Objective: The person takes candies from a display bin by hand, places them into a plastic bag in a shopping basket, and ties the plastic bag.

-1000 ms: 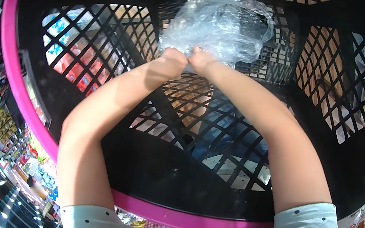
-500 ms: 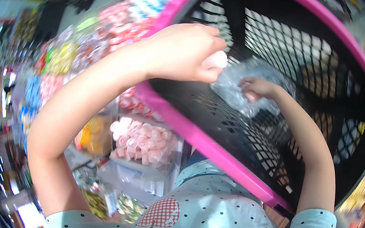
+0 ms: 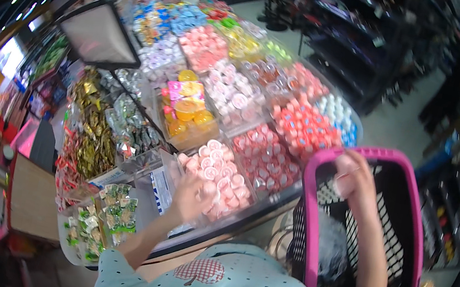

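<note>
- The left hand [image 3: 192,197] reaches into a clear bin of small round pink-and-white jelly cups [image 3: 218,179], fingers curled down among the cups; whether any cup is actually gripped cannot be told.
- The cups lie under and just ahead of that hand, heaped in their compartment on the display worktop [image 3: 269,202].
- The right hand [image 3: 353,175] is closed around the far rim of a black mesh shopping basket [image 3: 391,231] with a pink edge, fingers wrapped over the pink band.
- The basket sits below and to the outer side of the right hand, its open top facing up; a crumpled clear plastic bag [image 3: 332,252] lies inside it, down along the right forearm.
- Beyond the left hand, more bins hold red-lidded cups [image 3: 267,159] and orange and yellow cups [image 3: 187,109]; further off are pink, white and blue ones.
- To the outer side of the left hand, compartments hold gold-wrapped sweets [image 3: 89,132] and green-and-white packets [image 3: 115,212].
- Dark store shelves [image 3: 375,40] stand well beyond the right hand.
</note>
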Demonstrator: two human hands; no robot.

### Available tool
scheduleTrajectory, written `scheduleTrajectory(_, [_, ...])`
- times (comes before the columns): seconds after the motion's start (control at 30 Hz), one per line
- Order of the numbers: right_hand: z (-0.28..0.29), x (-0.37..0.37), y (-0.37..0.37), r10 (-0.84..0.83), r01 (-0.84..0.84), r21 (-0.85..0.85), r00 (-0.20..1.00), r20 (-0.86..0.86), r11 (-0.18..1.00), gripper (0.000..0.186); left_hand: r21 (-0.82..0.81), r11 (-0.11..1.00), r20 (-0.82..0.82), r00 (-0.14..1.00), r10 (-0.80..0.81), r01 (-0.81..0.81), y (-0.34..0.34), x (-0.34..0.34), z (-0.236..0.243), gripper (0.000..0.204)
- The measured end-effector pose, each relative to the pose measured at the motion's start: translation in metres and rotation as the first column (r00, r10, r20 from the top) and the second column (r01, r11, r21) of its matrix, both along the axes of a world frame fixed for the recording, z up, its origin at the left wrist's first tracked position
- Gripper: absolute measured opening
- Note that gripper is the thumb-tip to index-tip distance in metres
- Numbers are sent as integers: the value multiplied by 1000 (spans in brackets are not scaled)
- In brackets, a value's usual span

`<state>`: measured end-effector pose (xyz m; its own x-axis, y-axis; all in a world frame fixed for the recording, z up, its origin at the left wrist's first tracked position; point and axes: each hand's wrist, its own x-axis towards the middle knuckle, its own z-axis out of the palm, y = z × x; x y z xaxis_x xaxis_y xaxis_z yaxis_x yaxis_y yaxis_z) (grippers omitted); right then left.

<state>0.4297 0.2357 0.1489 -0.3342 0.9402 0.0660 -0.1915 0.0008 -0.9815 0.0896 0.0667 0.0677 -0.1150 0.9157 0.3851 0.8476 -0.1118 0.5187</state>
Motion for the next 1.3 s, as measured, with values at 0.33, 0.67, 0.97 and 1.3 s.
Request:
scheduleTrajectory(0.33, [-52, -232, -38, 55, -829, 393, 449, 892, 399, 24, 184, 883, -101, 885, 454, -432, -13, 58, -100, 25])
scheduleTrajectory(0.67, [-246, -287, -25, -77, -873, 460, 453, 888, 165, 31, -63, 804, -92, 806, 585, -591, -8, 48, -170, 57])
scheduleTrajectory(0.97, [-248, -289, -36, -209, -777, 593, 557, 804, 210, 47, 51, 870, -129, 860, 493, -491, -22, 58, -192, 64])
scheduleTrajectory(1.3, [-260, -267, -42, -221, -524, 604, 618, 755, 600, 53, -86, 920, -177, 914, 364, -383, -41, 82, -179, 59])
